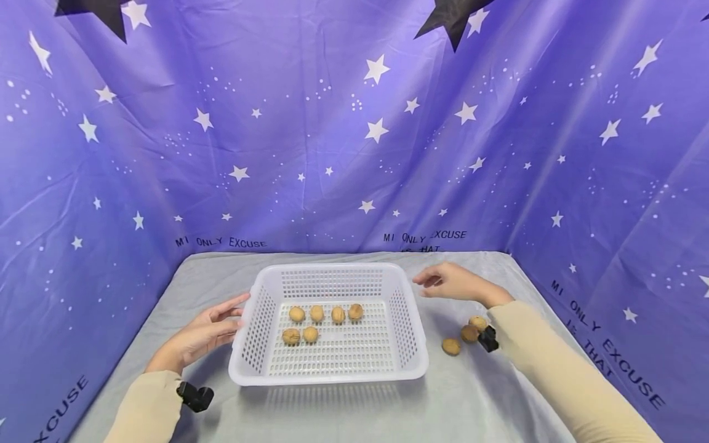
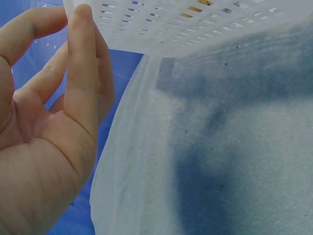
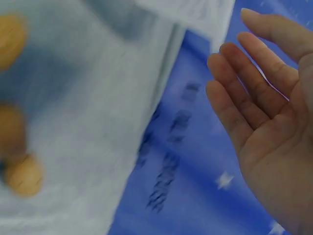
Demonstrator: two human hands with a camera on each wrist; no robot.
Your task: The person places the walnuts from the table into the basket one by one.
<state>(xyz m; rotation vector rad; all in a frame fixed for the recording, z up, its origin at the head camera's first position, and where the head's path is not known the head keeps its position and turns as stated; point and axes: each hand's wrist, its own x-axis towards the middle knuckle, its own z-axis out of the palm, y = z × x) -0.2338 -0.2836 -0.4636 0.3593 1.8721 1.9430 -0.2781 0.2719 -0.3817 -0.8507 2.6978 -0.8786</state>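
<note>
A white perforated plastic basket (image 1: pixel 327 376) stands on the table with several walnuts (image 1: pixel 338 315) in two rows on its floor. At its left side, my left hand (image 1: pixel 202 332) pinches the rim between thumb and fingers; the left wrist view shows the fingertips (image 2: pixel 80 17) at the basket's edge (image 2: pixel 146 41). My right hand (image 1: pixel 451 282) hovers just off the basket's far right corner. Its palm (image 3: pixel 281 147) holds nothing and the fingers are loosely bent. Three loose walnuts (image 1: pixel 451 347) lie below the right forearm, one of them partly behind the wrist camera.
A grey cloth (image 1: pixel 210 271) covers the table. Blue-purple star-patterned curtains (image 1: pixel 310 123) enclose it at the back and on both sides. Black wrist cameras sit on the left cuff (image 1: pixel 146 406) and the right cuff (image 1: pixel 515 326).
</note>
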